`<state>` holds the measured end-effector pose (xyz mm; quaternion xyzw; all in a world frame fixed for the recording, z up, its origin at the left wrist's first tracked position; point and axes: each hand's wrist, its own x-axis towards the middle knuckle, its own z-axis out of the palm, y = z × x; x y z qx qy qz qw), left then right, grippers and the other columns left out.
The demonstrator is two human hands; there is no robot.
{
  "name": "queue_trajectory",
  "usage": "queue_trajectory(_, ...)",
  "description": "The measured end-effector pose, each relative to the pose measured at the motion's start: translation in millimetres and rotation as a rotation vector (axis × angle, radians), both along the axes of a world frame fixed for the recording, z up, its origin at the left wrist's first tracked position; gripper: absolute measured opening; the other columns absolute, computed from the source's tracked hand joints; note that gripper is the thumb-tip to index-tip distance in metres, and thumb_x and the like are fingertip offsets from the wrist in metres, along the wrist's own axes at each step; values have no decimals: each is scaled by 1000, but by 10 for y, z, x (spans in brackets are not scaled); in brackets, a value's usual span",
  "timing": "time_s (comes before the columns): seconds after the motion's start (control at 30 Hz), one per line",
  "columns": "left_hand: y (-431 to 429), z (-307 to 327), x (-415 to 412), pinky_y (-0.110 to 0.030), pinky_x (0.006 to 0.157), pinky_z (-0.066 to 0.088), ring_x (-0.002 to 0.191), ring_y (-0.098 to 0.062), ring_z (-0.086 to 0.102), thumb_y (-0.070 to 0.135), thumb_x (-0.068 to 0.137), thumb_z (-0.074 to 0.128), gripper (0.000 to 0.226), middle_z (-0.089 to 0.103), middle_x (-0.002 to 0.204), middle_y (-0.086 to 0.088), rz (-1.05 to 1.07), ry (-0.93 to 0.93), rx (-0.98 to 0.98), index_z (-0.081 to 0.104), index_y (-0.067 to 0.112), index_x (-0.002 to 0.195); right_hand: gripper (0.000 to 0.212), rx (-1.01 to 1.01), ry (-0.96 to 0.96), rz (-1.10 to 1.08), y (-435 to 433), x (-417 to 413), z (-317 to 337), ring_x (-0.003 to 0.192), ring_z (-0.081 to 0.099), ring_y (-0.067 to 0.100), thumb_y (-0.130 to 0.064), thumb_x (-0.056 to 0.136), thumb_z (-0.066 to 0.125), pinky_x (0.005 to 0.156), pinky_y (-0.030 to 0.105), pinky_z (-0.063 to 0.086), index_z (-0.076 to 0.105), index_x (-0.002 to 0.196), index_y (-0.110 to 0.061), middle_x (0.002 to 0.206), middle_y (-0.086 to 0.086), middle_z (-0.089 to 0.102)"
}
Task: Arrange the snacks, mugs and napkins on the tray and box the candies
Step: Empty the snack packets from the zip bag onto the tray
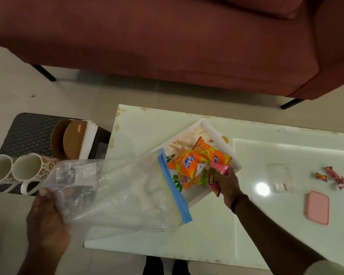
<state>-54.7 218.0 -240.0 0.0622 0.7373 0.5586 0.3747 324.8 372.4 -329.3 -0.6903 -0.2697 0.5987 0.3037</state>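
Observation:
A white tray (216, 135) with a printed base lies on the white table (143, 124). Several orange snack packets (189, 162) lie piled in it. My right hand (225, 183) is over the tray's near edge, closed on a pink snack packet (214, 180). My left hand (46, 215) grips the bottom of a clear zip bag (115, 193) with a blue seal, its mouth pointing at the tray. Two white mugs (26, 171) lie on their sides on a dark stool at the left. A clear plastic box (279, 177), its pink lid (318, 207) and two wrapped candies (335, 176) sit at the right.
A stack of white napkins (88, 139) and brown round plates (73, 140) rests on the dark stool (30, 132) left of the table. A maroon sofa (167, 36) fills the far side, its black legs on the tiled floor.

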Motion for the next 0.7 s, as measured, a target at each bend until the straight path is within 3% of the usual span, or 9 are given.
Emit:
queue_trajectory(0.07,33,156,77,-27,80,56,117,-27,57,43,103,37,49,58,139,-6,64,-36,-1,49,16,142,43,133,-67,-22,-122,19,307,93,67,-8,-26,79,81,61,14,54,58,110,-44,108,-18,67)
queue_trajectory(0.13,61,331,206,-16,76,56,121,-31,56,39,104,37,46,70,119,13,52,5,-16,53,11,137,45,222,-99,10,-279,11,781,97,53,-28,-38,81,75,65,3,49,49,112,-60,112,-32,57)
queue_trajectory(0.2,64,526,371,-10,72,55,116,-30,60,34,105,38,36,73,105,20,35,66,25,59,13,125,50,203,57,118,-480,23,1232,114,51,-20,-60,79,69,87,16,48,48,124,-63,127,-30,58)
queue_trajectory(0.3,77,863,700,-40,80,60,103,-24,66,45,100,43,33,71,116,-4,-53,-9,49,72,30,105,78,-24,460,369,-782,39,1829,140,39,3,-77,70,64,112,48,34,34,141,-61,149,-28,43)
queue_trajectory(0.37,85,976,924,-34,70,55,83,-16,65,52,94,48,34,71,98,-2,-134,-11,34,75,33,97,79,-144,610,428,-908,-6,2061,138,45,11,-70,71,71,108,52,41,31,139,-66,146,-28,46)
queue_trajectory(0.47,99,952,1254,-16,46,48,55,-3,59,42,91,55,40,75,82,7,-214,22,52,65,16,120,87,-162,638,346,-1022,-107,2152,126,58,12,-39,73,85,81,36,58,34,139,-62,139,-21,56)
queue_trajectory(0.53,100,837,1434,-15,49,50,61,-3,63,38,92,58,43,75,90,13,-324,1,51,56,22,131,93,-59,550,317,-1036,-161,2043,130,51,5,-18,74,83,81,28,57,34,144,-52,141,-23,52)
queue_trajectory(0.6,89,767,1657,-16,52,51,67,-7,63,39,87,62,42,75,92,10,-438,-62,30,56,32,129,91,9,500,358,-1075,-192,1930,120,58,-3,0,77,80,83,27,57,37,142,-47,126,-35,60)
queue_trajectory(0.7,26,710,2019,-29,79,57,98,-21,68,41,82,73,40,74,107,5,-573,-167,15,64,28,119,79,12,388,365,-1168,-185,1855,109,68,16,14,76,70,86,34,58,53,136,-34,120,-14,71)
